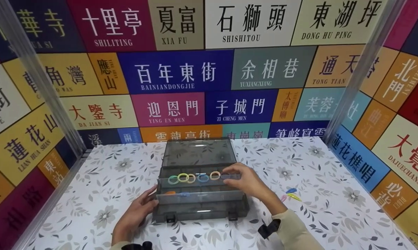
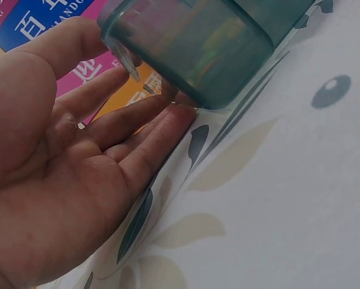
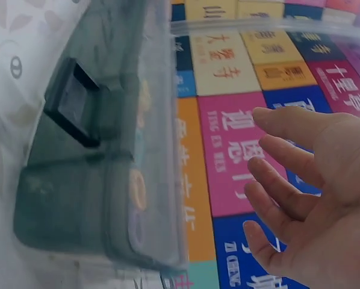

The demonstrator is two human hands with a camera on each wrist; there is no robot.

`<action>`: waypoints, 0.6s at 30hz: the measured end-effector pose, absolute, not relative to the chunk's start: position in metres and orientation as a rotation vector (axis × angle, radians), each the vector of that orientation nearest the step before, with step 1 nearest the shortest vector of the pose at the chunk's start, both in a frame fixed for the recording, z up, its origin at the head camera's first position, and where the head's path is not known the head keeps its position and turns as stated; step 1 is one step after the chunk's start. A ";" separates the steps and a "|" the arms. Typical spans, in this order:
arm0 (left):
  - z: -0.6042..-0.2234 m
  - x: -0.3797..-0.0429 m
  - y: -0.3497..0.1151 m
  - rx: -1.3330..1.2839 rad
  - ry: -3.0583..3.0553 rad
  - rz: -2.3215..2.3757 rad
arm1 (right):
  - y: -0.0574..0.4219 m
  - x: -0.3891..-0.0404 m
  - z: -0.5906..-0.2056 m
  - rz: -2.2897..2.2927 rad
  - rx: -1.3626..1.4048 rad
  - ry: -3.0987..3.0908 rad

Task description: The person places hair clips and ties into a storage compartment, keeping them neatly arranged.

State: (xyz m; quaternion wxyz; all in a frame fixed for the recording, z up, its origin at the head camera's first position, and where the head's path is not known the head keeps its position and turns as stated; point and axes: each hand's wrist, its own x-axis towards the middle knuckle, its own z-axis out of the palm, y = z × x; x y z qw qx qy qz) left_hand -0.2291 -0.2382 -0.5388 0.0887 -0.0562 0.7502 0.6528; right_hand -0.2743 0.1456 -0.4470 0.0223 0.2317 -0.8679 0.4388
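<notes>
A smoky see-through plastic box stands on the table with its lid raised at the back. Along its upper row lie several coloured rings, among them a yellow ring and a peach ring. An orange clip and a blue clip lie in the row nearer the front. My left hand touches the box's left side with fairly straight fingers. Over the right end of the ring row is my right hand; the right wrist view shows its fingers spread, holding nothing.
Right of the box, a blue clip, a yellow clip and a pink clip lie on the flower-patterned tablecloth. Panels with large lettering stand behind and at both sides.
</notes>
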 end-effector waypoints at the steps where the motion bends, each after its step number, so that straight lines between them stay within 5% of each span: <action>1: -0.538 -0.228 -0.239 -0.158 2.231 1.944 | 0.151 -0.274 -0.447 1.364 0.694 -2.685; 18: -0.539 -0.228 -0.243 -0.074 2.221 1.935 | 0.267 -0.275 -0.467 1.366 0.323 -2.708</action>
